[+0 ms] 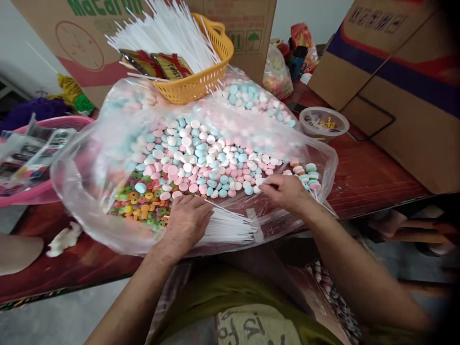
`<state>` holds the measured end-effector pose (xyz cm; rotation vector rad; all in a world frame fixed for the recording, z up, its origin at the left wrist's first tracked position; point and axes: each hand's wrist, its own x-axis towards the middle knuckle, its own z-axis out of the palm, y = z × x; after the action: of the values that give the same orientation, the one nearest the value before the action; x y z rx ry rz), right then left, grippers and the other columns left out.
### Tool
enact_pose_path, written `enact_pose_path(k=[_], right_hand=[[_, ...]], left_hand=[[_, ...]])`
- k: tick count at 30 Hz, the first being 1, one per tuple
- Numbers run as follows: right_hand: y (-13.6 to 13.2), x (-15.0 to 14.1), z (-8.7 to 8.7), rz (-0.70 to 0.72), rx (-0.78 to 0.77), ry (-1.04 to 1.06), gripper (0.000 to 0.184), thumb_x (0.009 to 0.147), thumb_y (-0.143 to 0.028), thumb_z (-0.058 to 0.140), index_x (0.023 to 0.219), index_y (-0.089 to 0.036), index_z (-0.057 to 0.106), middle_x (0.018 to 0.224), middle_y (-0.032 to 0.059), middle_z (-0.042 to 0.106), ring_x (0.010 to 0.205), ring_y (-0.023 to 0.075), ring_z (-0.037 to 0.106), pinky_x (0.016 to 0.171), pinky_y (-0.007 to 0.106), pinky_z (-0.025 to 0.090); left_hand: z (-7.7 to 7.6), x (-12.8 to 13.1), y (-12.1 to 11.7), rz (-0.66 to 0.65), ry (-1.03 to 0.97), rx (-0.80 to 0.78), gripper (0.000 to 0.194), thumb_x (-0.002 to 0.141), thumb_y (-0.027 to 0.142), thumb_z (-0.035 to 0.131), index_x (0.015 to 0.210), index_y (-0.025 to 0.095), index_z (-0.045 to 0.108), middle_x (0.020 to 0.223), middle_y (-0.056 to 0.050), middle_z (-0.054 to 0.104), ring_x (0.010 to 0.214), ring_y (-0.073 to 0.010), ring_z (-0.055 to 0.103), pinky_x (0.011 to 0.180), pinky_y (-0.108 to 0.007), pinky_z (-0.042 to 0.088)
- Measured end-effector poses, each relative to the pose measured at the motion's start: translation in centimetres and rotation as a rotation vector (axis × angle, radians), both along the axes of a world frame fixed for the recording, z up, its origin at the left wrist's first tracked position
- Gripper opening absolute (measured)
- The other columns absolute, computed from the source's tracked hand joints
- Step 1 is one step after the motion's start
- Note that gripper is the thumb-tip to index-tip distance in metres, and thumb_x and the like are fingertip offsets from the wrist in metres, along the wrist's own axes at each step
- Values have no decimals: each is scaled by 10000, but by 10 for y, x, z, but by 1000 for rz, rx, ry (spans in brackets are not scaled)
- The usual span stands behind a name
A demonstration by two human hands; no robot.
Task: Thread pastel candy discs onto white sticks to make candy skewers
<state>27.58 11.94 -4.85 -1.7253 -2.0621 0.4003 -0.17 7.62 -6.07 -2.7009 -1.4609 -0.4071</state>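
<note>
Both hands in over the clear plastic bag (86, 235), which lies spread wide on the red counter (366, 177). Hands well apart from each other.

Left hand (189, 220): palm down, fingers curled, at the left end of the white sticks (230, 225) and just right of the ring candies (143, 203). Can't tell if it's gripping a stick; the fingertips are hidden.

Right hand (285, 191): thumb and index drawn close at the near right edge of the pastel candies (215, 163) (pink, white, blue). Can't tell if anything is pinched.

Candy layout: pastel pile fills the middle of the bag, ring candies at near left, one blue piece sitting on them. Sticks lie in a flat bundle at the near edge, between the hands. Stacked pastel candies (312, 176) just right of the right hand.

Around it: yellow basket (190, 90) behind the pile, with more white sticks and dark packets (172, 66). Pink basket (32, 195) at left, holding printed packaging. Round plastic tub (323, 135) at right, small yellow bits inside. Cardboard boxes (406, 86) stand behind and at right.
</note>
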Motion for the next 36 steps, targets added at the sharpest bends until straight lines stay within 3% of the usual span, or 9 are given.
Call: enact_pose_path(k=[3, 7, 13, 17, 21, 25, 30, 33, 36], right_hand=[[-8, -45, 6, 158, -54, -263, 232, 816, -276, 444, 680, -179, 606, 716, 36, 618, 662, 148, 514, 591, 253, 317], [-3, -58, 1, 45, -131, -438, 240, 847, -253, 397, 858, -165, 620, 871, 95, 624, 750, 190, 541, 599, 271, 312], [-13, -46, 0, 258, -192, -432, 183, 845, -257, 460, 855, -189, 630, 915, 60, 609, 817, 167, 532, 674, 253, 349], [-27, -80, 4, 217, -151, -442, 287, 885, -273, 392, 826, -160, 649, 877, 99, 606, 789, 194, 531, 654, 285, 360], [-36, -114, -15, 324, -169, -366, 249, 841, -142, 398, 878, -157, 644, 901, 99, 610, 837, 214, 537, 674, 303, 380], [-34, -89, -22, 268, -110, -68, 232, 844, -195, 421, 709, -164, 608, 812, 70, 597, 789, 175, 519, 708, 282, 398], [-28, -29, -8, -43, -14, 223, 172, 827, -293, 443, 787, -190, 575, 685, 12, 585, 651, 147, 521, 622, 254, 402], [-26, -19, -9, -172, 3, 217, 240, 827, -355, 452, 938, -205, 601, 741, 16, 636, 690, 167, 565, 632, 260, 416], [-26, -32, -21, -139, -24, 68, 262, 842, -387, 446, 903, -214, 633, 772, 24, 658, 709, 169, 583, 632, 254, 416]], left_hand=[[4, 11, 1, 12, 107, -86, 175, 832, 223, 493, 820, 202, 667, 839, -60, 654, 798, -226, 555, 724, -381, 366], [10, 18, 3, 56, 147, -150, 179, 830, 202, 486, 824, 194, 665, 852, -72, 642, 842, -237, 558, 720, -381, 372], [5, 18, 14, 67, 229, -169, 184, 817, 169, 470, 796, 175, 653, 823, -77, 619, 808, -240, 574, 685, -369, 389], [-3, 18, 16, 82, 198, -222, 212, 811, 165, 474, 919, 203, 652, 870, -69, 633, 854, -238, 589, 715, -364, 407], [-3, 5, 7, 102, 82, -260, 186, 821, 181, 485, 896, 200, 654, 890, -51, 659, 870, -216, 591, 754, -350, 415], [7, -3, 8, 95, -107, -289, 189, 846, 270, 496, 843, 191, 668, 864, -51, 670, 822, -189, 595, 740, -312, 429], [16, 48, 41, 285, -143, -281, 276, 873, 341, 423, 892, 172, 640, 785, -56, 660, 687, -173, 598, 594, -263, 424], [9, 76, 59, 279, -75, -367, 176, 805, 221, 483, 876, 149, 627, 854, -86, 658, 723, -196, 605, 581, -269, 422], [2, 69, 58, 283, -311, -408, 125, 786, 212, 493, 790, 164, 608, 758, -45, 640, 660, -166, 584, 576, -259, 420]])
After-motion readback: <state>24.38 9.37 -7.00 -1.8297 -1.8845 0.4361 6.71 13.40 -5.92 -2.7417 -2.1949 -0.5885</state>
